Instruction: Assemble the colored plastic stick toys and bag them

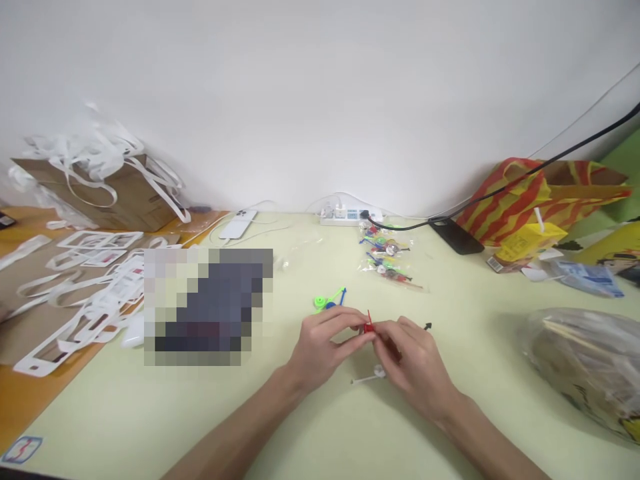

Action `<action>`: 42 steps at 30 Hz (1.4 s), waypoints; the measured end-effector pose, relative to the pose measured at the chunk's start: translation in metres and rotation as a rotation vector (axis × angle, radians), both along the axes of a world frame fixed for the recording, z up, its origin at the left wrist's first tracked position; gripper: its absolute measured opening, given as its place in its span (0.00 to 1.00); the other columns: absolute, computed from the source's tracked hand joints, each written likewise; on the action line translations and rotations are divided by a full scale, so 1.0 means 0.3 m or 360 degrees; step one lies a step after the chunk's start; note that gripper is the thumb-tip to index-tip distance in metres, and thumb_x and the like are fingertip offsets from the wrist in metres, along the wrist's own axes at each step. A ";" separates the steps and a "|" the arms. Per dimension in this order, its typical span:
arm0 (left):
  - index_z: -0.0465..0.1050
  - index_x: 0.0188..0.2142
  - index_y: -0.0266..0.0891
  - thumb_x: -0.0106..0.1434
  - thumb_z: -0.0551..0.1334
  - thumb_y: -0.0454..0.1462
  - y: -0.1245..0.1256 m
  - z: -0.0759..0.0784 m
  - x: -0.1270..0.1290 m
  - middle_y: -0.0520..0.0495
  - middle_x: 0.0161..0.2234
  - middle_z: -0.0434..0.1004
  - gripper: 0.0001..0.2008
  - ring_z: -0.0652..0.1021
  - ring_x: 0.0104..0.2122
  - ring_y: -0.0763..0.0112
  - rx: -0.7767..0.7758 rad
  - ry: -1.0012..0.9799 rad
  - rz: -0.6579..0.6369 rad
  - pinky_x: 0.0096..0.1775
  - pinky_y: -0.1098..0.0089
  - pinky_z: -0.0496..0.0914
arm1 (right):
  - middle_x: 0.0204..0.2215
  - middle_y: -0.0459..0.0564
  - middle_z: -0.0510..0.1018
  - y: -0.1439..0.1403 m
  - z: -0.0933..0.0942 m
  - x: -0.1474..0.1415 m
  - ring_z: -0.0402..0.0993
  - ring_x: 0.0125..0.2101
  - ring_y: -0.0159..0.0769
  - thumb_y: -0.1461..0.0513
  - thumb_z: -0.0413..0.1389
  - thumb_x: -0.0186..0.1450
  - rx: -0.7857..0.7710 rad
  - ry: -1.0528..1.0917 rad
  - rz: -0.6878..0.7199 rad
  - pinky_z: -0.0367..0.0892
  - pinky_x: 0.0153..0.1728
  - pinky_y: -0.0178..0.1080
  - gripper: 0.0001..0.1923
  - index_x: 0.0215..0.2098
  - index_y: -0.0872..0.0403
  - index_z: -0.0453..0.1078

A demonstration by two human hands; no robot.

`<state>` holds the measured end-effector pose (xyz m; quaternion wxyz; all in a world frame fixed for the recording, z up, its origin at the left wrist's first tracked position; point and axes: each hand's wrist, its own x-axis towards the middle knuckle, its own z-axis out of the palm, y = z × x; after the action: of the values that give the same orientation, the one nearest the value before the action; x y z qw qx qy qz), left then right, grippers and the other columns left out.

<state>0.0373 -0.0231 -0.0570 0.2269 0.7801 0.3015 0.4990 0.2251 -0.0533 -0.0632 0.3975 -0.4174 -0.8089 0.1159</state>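
Head cam: small red plastic pc (pixel 369 327) is pinched btwn fingers of L hand (pixel 324 343) & R hand (pixel 416 353), held abv desk (pixel 325 443).

Person, upper limbs | left hand (pixel 325 343): bare, slender, slim fingers (pixel 341 315) | right hand (pixel 417 350): bare, similar build, fingers partly hidden | wrists (pixel 295 385): bare, narrower than the hands | left forearm (pixel 240 427), right forearm (pixel 493 433): slim, bare down to lower frame edge, gently widening that way
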 end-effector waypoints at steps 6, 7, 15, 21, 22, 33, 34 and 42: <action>0.80 0.40 0.38 0.62 0.70 0.32 0.007 0.012 -0.014 0.46 0.37 0.84 0.06 0.83 0.39 0.69 -0.0111 0.0058 -0.0129 0.46 0.72 0.77 | 0.26 0.46 0.73 0.008 -0.008 0.032 0.65 0.23 0.33 0.71 0.44 0.72 -0.0039 -0.0154 0.0134 0.55 0.26 0.36 0.11 0.44 0.54 0.65; 0.80 0.40 0.38 0.63 0.69 0.33 0.008 0.014 -0.015 0.46 0.38 0.84 0.06 0.83 0.40 0.69 -0.0135 0.0071 -0.0141 0.46 0.72 0.76 | 0.27 0.46 0.73 0.009 -0.010 0.036 0.66 0.24 0.34 0.71 0.44 0.71 -0.0048 -0.0157 0.0145 0.56 0.27 0.36 0.11 0.44 0.54 0.65; 0.79 0.41 0.39 0.66 0.66 0.34 0.024 0.034 -0.014 0.47 0.38 0.83 0.04 0.82 0.38 0.70 -0.0366 0.0100 -0.0235 0.43 0.72 0.74 | 0.26 0.44 0.70 0.005 0.009 0.024 0.61 0.24 0.32 0.66 0.44 0.74 -0.0398 0.0091 0.0187 0.54 0.27 0.36 0.10 0.41 0.52 0.67; 0.78 0.38 0.39 0.66 0.66 0.36 0.029 0.032 -0.021 0.48 0.35 0.82 0.03 0.80 0.35 0.70 -0.0249 0.0160 -0.0179 0.40 0.72 0.73 | 0.24 0.42 0.65 0.001 0.054 0.007 0.57 0.24 0.30 0.58 0.48 0.74 -0.0855 0.0429 0.0198 0.51 0.27 0.35 0.13 0.32 0.53 0.66; 0.78 0.39 0.39 0.67 0.66 0.36 0.029 0.030 -0.023 0.48 0.35 0.82 0.03 0.80 0.34 0.70 -0.0203 0.0174 -0.0172 0.39 0.72 0.73 | 0.24 0.42 0.65 0.001 0.058 0.005 0.56 0.24 0.30 0.57 0.48 0.74 -0.0926 0.0491 0.0208 0.51 0.26 0.35 0.14 0.32 0.53 0.67; 0.77 0.35 0.39 0.67 0.65 0.39 0.036 0.042 -0.009 0.46 0.32 0.81 0.07 0.79 0.31 0.70 -0.0040 0.0077 -0.0117 0.38 0.70 0.73 | 0.24 0.42 0.64 0.005 0.045 -0.010 0.55 0.25 0.30 0.53 0.51 0.73 -0.0989 0.0784 0.0196 0.51 0.26 0.35 0.16 0.32 0.54 0.68; 0.77 0.34 0.39 0.68 0.64 0.40 0.033 0.047 -0.007 0.46 0.32 0.81 0.08 0.78 0.31 0.70 -0.0059 0.0078 -0.0114 0.37 0.70 0.73 | 0.24 0.42 0.64 0.005 0.041 -0.012 0.55 0.25 0.31 0.53 0.51 0.73 -0.0967 0.0796 0.0202 0.51 0.26 0.35 0.16 0.32 0.54 0.68; 0.78 0.36 0.39 0.67 0.65 0.42 0.039 0.047 -0.034 0.46 0.31 0.81 0.08 0.79 0.30 0.69 -0.0043 0.0042 -0.0078 0.35 0.70 0.73 | 0.21 0.41 0.60 -0.002 0.052 -0.034 0.51 0.22 0.29 0.50 0.55 0.70 -0.1064 0.1113 0.0300 0.47 0.24 0.35 0.18 0.30 0.54 0.66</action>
<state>0.0272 -0.0115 -0.0429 0.2457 0.7907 0.2920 0.4787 0.2149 -0.0538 -0.0475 0.4774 -0.3831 -0.5799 0.5376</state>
